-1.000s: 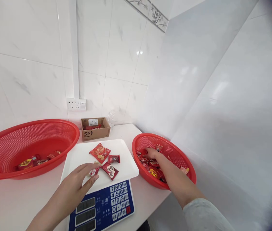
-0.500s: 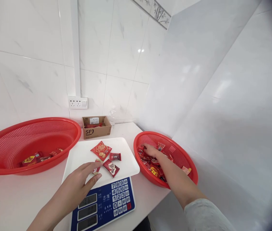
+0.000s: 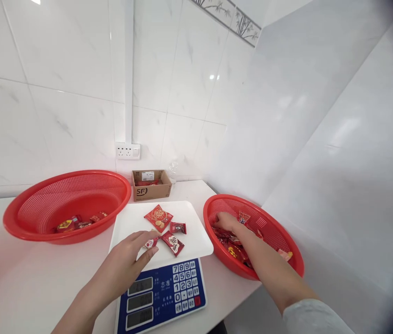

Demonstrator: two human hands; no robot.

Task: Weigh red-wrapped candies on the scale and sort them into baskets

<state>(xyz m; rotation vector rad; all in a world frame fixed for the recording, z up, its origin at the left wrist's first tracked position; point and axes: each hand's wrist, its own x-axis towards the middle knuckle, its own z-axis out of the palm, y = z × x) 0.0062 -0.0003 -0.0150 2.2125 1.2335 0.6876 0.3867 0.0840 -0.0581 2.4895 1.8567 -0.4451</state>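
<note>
My left hand (image 3: pixel 134 254) hovers over the white tray (image 3: pixel 190 218) of a blue digital scale (image 3: pixel 163 297). Its thumb and fingers are apart, with a small red-and-white snack packet (image 3: pixel 151 242) partly covered beneath them. Close by on the tray lie a square red biscuit packet (image 3: pixel 158 218), a small dark red packet (image 3: pixel 178 228) and a red packet with white lettering (image 3: pixel 173 243). Inside the right red basket (image 3: pixel 280 227), my right hand (image 3: pixel 227 221) reaches down among several red snack packets (image 3: pixel 236 250). Its fingertips are hidden there, so their grip cannot be seen.
Another red basket (image 3: pixel 25 222), with a few packets (image 3: pixel 67 225) at its bottom, stands left of the scale. A cardboard box (image 3: pixel 152 191) holding red packets and a clear plastic bottle (image 3: pixel 172 171) stand behind. Tiled wall bounds the white table (image 3: pixel 64 273).
The view has shifted, so the scene sits further right. My left hand stays at the tray's small packet, while my right hand remains in the right basket.
</note>
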